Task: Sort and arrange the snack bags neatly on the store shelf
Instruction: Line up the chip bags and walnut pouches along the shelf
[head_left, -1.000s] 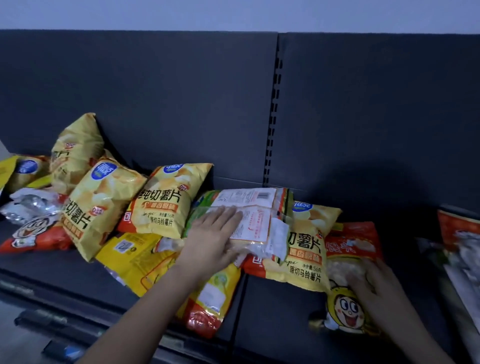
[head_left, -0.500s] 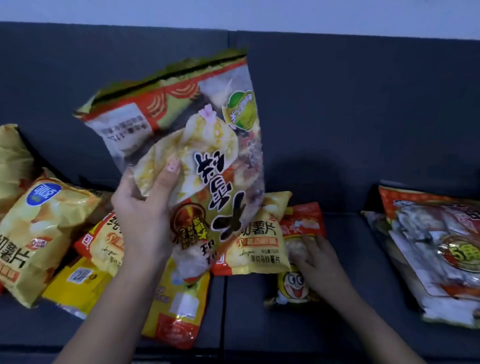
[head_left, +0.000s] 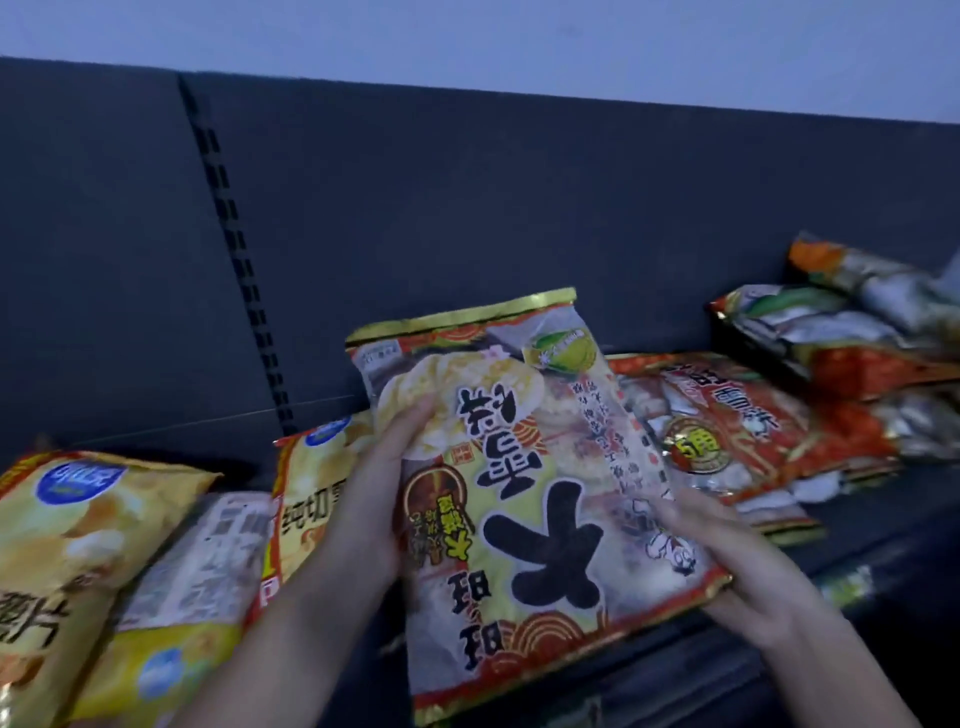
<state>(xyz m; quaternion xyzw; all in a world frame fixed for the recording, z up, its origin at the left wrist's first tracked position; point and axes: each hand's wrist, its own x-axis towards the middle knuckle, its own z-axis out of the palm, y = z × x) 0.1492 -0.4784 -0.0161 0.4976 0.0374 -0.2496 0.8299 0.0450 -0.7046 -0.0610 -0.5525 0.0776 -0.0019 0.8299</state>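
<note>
Fingers of the left hand (head_left: 374, 499) and right hand (head_left: 743, 577) clasp the snack bag (head_left: 519, 519) by its sides. Chip bags (head_left: 78, 525) lie left of them.

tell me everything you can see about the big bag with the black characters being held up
The big bag is glossy plastic with a gold strip along its top seal, red trim, a pale round cracker picture, a green badge and large black characters. Its front faces the camera, top leaning slightly left, held above the shelf. The left hand grips its left edge, the right hand its lower right corner.
</note>
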